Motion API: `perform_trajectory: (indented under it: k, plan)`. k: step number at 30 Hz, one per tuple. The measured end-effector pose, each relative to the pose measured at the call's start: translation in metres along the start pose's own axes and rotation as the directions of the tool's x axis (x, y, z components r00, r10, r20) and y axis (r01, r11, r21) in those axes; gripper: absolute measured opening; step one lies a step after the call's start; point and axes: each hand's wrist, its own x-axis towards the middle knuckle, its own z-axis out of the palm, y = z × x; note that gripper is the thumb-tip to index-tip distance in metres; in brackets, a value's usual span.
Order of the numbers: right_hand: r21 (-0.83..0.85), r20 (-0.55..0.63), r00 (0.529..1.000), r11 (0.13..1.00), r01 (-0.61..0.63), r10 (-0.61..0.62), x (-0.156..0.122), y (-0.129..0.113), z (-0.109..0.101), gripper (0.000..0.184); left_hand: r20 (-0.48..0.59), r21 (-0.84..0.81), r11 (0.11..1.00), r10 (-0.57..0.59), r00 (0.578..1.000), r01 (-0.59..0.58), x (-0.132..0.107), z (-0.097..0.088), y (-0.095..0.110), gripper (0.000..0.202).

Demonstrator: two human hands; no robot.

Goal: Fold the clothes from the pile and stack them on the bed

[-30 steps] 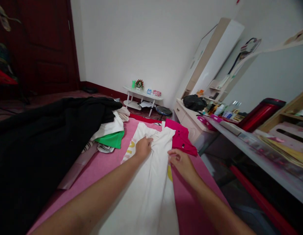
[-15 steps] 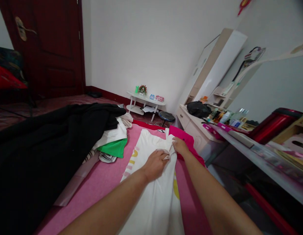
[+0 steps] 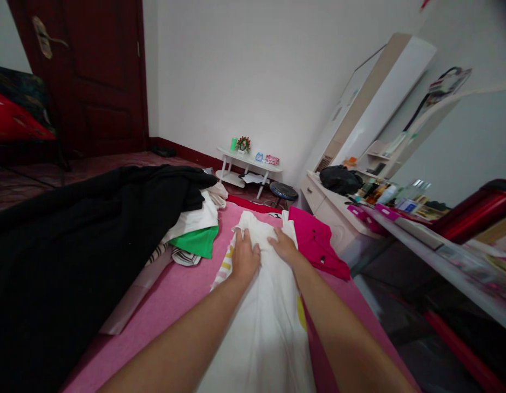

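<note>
White garment (image 3: 265, 322), long axis running near to far.
The left hand (image 3: 245, 257) and right hand (image 3: 284, 246) lie flat near its far end, fingers loosely spread, neither gripping.

Wall (image 3: 253, 76): soft, dim light
White garment (image 3: 265, 311): faint shadows along creases
Pink cover (image 3: 174, 292): darker towards its right edge
Black garment (image 3: 93, 245): folds nearly lost
Red flask (image 3: 477, 210): glossy, slightly blurred
Tall white unit (image 3: 384, 98): slanted by wide-angle distortion

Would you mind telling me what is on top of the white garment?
The left hand and right hand rest on the white garment; the cloth beneath them is covered.
</note>
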Motion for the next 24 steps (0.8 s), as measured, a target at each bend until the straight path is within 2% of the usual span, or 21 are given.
perform_trajectory:
  k: [4, 7, 9, 14, 17, 19, 20, 21, 23, 24]
  plan:
    - [-0.140, 0.077, 0.996, 0.988, 0.064, -0.053, -0.027, -0.009, 0.014, 0.046, -0.071, -0.084, 0.995, -0.059, 0.996, 0.053, 0.011, 0.001, -0.013, 0.053]
    - [-0.315, 0.126, 0.991, 0.946, 0.076, -0.037, -0.038, -0.017, 0.010, 0.051, -0.073, -0.103, 0.993, -0.061, 0.995, 0.053, 0.013, 0.000, -0.018, 0.053]
    - [-0.375, 0.146, 0.989, 0.924, 0.079, -0.025, -0.046, -0.022, 0.006, 0.053, -0.067, -0.119, 0.992, -0.055, 0.996, 0.046, 0.012, -0.002, -0.019, 0.052]
    - [-0.367, 0.166, 0.986, 0.928, 0.062, 0.000, -0.074, -0.033, -0.001, 0.052, -0.050, -0.189, 0.981, -0.044, 0.998, 0.034, 0.018, -0.005, -0.024, 0.057]
    - [-0.318, 0.179, 0.983, 0.943, 0.098, -0.041, -0.087, -0.036, -0.004, 0.049, -0.039, -0.241, 0.970, -0.029, 0.999, 0.019, 0.025, -0.009, -0.026, 0.061]
    - [-0.270, 0.173, 0.982, 0.955, 0.127, -0.081, -0.091, -0.037, -0.005, 0.046, -0.007, -0.216, 0.973, 0.086, 0.996, -0.086, 0.025, -0.015, -0.024, 0.064]
    - [-0.234, 0.150, 0.984, 0.964, 0.130, -0.096, -0.091, -0.037, -0.006, 0.044, 0.043, -0.174, 0.968, 0.190, 0.981, -0.180, 0.023, -0.019, -0.022, 0.065]
    - [-0.194, 0.114, 0.988, 0.974, 0.121, -0.100, -0.092, -0.036, -0.006, 0.042, 0.116, -0.132, 0.950, 0.299, 0.947, -0.283, 0.021, -0.023, -0.019, 0.066]
    - [-0.122, 0.030, 0.997, 0.990, 0.076, -0.073, -0.091, -0.033, -0.006, 0.036, 0.280, -0.070, 0.881, 0.468, 0.838, -0.469, 0.015, -0.030, -0.011, 0.066]
    - [-0.098, -0.006, 0.999, 0.994, 0.048, -0.049, -0.090, -0.031, -0.005, 0.034, 0.334, -0.052, 0.853, 0.506, 0.796, -0.520, 0.012, -0.033, -0.008, 0.068]
